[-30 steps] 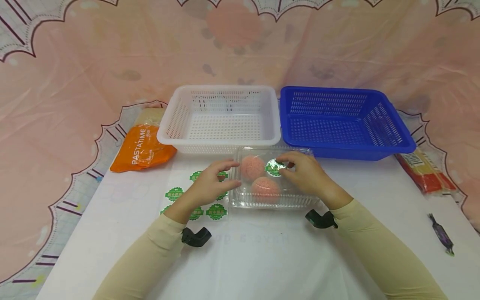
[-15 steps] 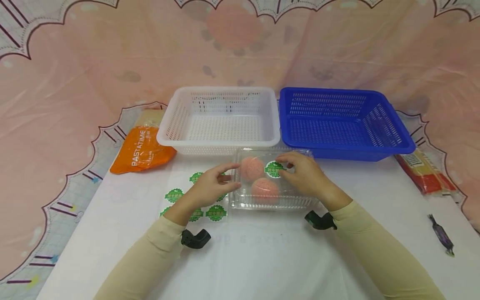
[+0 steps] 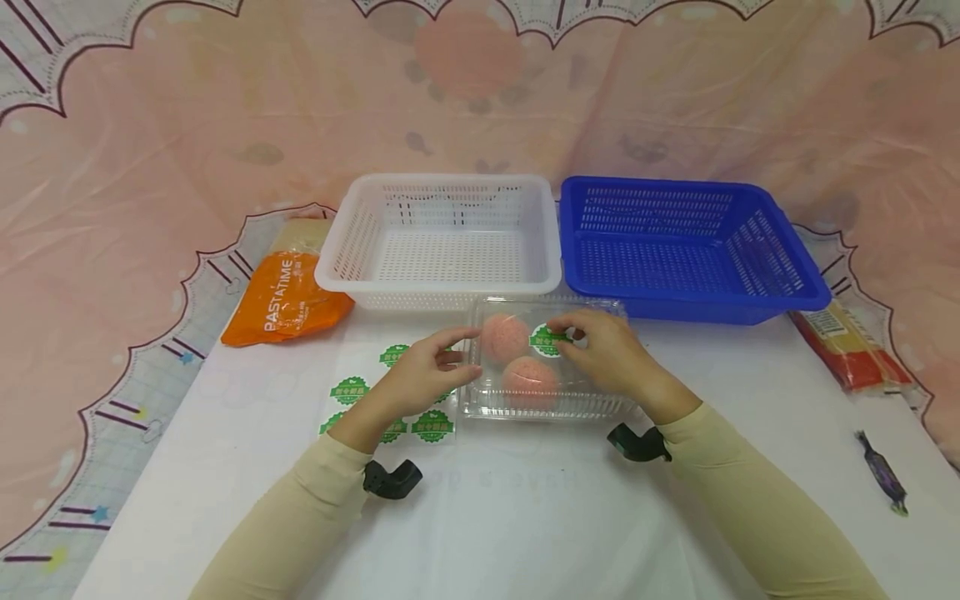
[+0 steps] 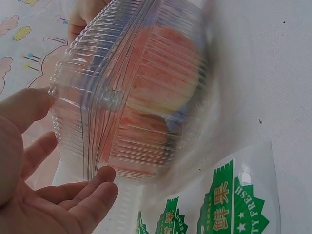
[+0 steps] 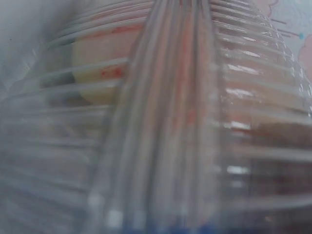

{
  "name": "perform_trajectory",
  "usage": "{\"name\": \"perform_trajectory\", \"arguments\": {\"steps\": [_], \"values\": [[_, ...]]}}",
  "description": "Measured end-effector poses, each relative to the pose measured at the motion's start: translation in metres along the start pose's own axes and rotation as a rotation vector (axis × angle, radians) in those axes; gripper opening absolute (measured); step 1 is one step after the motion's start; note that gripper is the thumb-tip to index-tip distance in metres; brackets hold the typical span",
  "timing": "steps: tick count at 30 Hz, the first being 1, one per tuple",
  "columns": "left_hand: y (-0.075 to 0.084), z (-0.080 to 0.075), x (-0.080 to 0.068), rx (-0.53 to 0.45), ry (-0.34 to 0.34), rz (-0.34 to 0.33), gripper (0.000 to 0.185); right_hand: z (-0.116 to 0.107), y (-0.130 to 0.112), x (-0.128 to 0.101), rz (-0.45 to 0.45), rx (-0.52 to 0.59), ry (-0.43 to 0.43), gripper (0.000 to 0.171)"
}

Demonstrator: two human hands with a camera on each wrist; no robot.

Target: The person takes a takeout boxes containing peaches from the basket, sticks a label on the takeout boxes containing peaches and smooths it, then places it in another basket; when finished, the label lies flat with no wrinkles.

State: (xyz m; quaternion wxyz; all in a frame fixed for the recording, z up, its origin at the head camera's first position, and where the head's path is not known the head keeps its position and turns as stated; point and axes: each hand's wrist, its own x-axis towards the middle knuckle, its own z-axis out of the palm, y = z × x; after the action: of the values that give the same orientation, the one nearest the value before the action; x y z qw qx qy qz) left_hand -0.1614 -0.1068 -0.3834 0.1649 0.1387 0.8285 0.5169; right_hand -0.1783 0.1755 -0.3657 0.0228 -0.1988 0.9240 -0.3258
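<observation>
The clear clamshell box with two pink fruits lies on the table between my hands, long axis left to right, just before the white basket. My left hand, fingers relaxed, touches its left end; my right hand pinches the green sticker on the lid.

Both arms wear long, close-fitting sleeves of plain cream-beige cloth, the left sleeve and the right sleeve each ending at the wrist and wrinkling softly there. Under each wrist sits a small black rounded camera mount, the left mount and the right mount. The hands are bare, without rings.
</observation>
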Motion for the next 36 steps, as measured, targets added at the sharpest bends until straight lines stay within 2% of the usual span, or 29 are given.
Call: {"name": "perform_trajectory", "arguments": {"steps": [10, 17, 23, 26, 31, 36], "values": [[0.0, 0.001, 0.0, 0.021, -0.007, -0.002, 0.059, 0.008, 0.0, 0.001, -0.002, 0.012, 0.035, 0.022], [0.0, 0.001, 0.001, 0.042, -0.002, 0.0, 0.06, 0.008, -0.001, 0.001, 0.013, 0.023, 0.029, 0.024], [0.001, 0.001, -0.001, 0.014, -0.007, -0.031, 0.06, 0.007, -0.003, 0.002, 0.024, 0.026, 0.032, 0.033], [0.001, 0.001, -0.001, 0.0, -0.014, -0.021, 0.061, 0.004, -0.003, 0.0, 0.016, 0.047, 0.033, 0.041], [-0.001, 0.0, 0.001, -0.014, -0.014, -0.011, 0.061, -0.008, 0.002, -0.009, 0.008, 0.143, 0.041, 0.058], [-0.002, -0.001, 0.001, -0.012, -0.017, -0.012, 0.061, -0.019, 0.011, -0.019, -0.016, 0.21, 0.077, 0.059]]}}
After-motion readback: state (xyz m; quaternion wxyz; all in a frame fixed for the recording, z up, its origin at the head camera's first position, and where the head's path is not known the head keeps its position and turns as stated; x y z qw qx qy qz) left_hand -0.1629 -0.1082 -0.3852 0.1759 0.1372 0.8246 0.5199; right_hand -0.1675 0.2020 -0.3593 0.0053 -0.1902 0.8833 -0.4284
